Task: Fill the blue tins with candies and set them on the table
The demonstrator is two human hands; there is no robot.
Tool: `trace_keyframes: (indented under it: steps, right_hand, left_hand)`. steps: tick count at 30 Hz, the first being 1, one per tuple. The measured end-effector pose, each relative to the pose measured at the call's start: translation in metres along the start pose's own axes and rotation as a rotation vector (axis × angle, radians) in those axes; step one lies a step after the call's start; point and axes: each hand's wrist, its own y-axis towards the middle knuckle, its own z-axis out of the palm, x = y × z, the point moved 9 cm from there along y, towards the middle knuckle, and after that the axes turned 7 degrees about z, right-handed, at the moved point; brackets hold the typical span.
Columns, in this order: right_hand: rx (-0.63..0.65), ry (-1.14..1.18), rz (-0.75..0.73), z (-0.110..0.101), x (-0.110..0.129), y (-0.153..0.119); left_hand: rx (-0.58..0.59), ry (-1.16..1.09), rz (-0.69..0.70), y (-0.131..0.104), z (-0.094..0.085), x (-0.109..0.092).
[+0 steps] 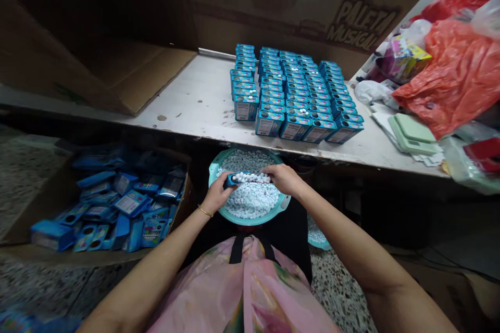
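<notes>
Small blue box (229, 181): was held on its side above the left part of the basin, its end turned toward the candies.
Left hand (217, 193): its fingers were closed around the box; a bracelet (205, 212) was worn at the wrist.
Narrow scoop (255, 183): was heaped with a row of white candies and was aimed at the box; its shape was mostly hidden.
Right hand (287, 179): its fingers were pinched on the scoop's other end.
Turquoise basin (250, 221): was filled with loose white candies (250, 200), and was set below both hands.
White table (187, 99): was lined with columns of upright blue boxes (292, 99); a few candies were seen on their tops.
Open carton (78, 259): was piled with jumbled blue boxes, left of the basin.
Table's right end: was taken up by a pale green scale (414, 132) and red plastic bags (461, 73).
</notes>
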Motion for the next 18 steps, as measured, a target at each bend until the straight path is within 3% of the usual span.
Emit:
trace_keyframes:
  steps: [5,11,15,18]
  right_hand:
    - [0.009,-0.243,-0.023,-0.009,0.031,0.000]
    - [0.019,-0.367,-0.061,-0.021,0.056,-0.005]
    - [-0.050,-0.368,-0.021,-0.026,0.020,-0.012]
    - [-0.033,-0.354,0.133,0.005,-0.028,-0.012]
  left_hand:
    - [0.042,0.065,0.093,0.001,0.005,-0.004]
    - [0.028,0.018,0.077,0.002,0.006,0.001]
    - [-0.070,-0.076,-0.058,0.001,-0.009,0.018]
    - [-0.183,-0.329,-0.243,-0.006,-0.015,0.046]
